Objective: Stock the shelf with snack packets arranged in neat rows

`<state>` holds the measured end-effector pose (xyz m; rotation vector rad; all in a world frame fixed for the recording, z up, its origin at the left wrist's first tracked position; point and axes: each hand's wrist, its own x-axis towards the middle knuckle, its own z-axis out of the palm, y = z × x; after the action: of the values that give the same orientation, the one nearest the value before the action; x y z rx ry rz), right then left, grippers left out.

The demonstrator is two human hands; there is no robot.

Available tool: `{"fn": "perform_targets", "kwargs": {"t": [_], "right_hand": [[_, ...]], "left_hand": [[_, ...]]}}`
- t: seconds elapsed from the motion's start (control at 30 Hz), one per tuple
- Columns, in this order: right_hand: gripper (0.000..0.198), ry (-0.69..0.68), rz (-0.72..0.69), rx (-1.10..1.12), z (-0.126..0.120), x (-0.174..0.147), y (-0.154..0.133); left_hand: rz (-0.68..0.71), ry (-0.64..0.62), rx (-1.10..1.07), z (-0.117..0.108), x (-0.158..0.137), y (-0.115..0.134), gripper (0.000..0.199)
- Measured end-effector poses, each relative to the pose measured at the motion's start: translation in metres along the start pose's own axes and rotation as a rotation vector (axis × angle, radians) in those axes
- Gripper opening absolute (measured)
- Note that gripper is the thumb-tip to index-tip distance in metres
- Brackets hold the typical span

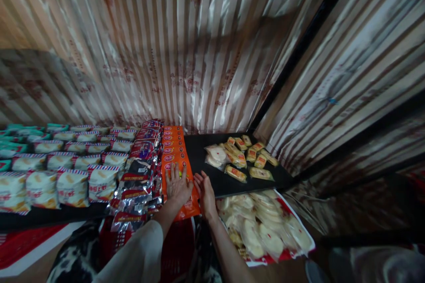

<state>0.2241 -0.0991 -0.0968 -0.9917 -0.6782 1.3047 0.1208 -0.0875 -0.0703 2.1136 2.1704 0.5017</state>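
Observation:
An orange strip of snack packets lies flat along the black shelf, its near end hanging over the edge. My left hand rests on it with fingers spread. Beside the strip's right edge is my right hand, fingers extended and curved a little, with nothing seen in it. Dark red and silver foil packets overlap in a row just left of the strip. To the right, small yellow wrapped cakes lie loosely on the shelf near a clear bag of round white pastry.
White snack bags stand in several rows on the left, with green bags beyond. Below the shelf at right, a box holds bagged round white pastries. Striped plastic sheeting hangs behind, with a black frame post at the corner.

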Motion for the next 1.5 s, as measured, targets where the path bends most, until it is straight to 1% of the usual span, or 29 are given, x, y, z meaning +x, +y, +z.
{"fn": "perform_targets", "kwargs": {"t": [0.1, 0.3, 0.43, 0.7, 0.87, 0.97, 1.13, 1.3, 1.5], "right_hand": [[0.059, 0.031, -0.011, 0.093, 0.000, -0.001, 0.000], [0.051, 0.083, 0.011, 0.215, 0.002, -0.003, -0.006], [0.048, 0.084, 0.019, 0.216, 0.002, -0.003, -0.008], [0.051, 0.090, 0.032, 0.251, 0.002, -0.002, -0.009], [0.050, 0.090, 0.029, 0.245, 0.002, -0.001, -0.009], [0.049, 0.090, 0.027, 0.235, 0.002, -0.001, -0.009], [0.049, 0.094, 0.022, 0.229, 0.001, 0.001, -0.006], [0.047, 0.091, 0.020, 0.235, -0.001, 0.004, -0.004], [0.047, 0.088, 0.008, 0.223, -0.002, 0.007, -0.003]], "left_hand": [[0.001, -0.006, -0.006, 0.001, 0.001, -0.001, 0.062], [0.015, -0.046, -0.016, 0.000, 0.001, -0.002, 0.064], [0.015, -0.033, -0.022, 0.001, 0.000, -0.003, 0.064], [0.016, -0.006, -0.031, 0.001, -0.001, -0.001, 0.062], [0.001, -0.011, -0.069, 0.000, 0.000, 0.000, 0.064], [0.002, 0.008, -0.096, -0.001, 0.000, -0.001, 0.065], [0.008, 0.027, -0.126, -0.006, -0.002, -0.002, 0.056], [0.075, 0.030, -0.128, -0.012, -0.005, -0.001, 0.053], [0.086, 0.014, -0.105, -0.016, -0.022, 0.006, 0.047]]}}
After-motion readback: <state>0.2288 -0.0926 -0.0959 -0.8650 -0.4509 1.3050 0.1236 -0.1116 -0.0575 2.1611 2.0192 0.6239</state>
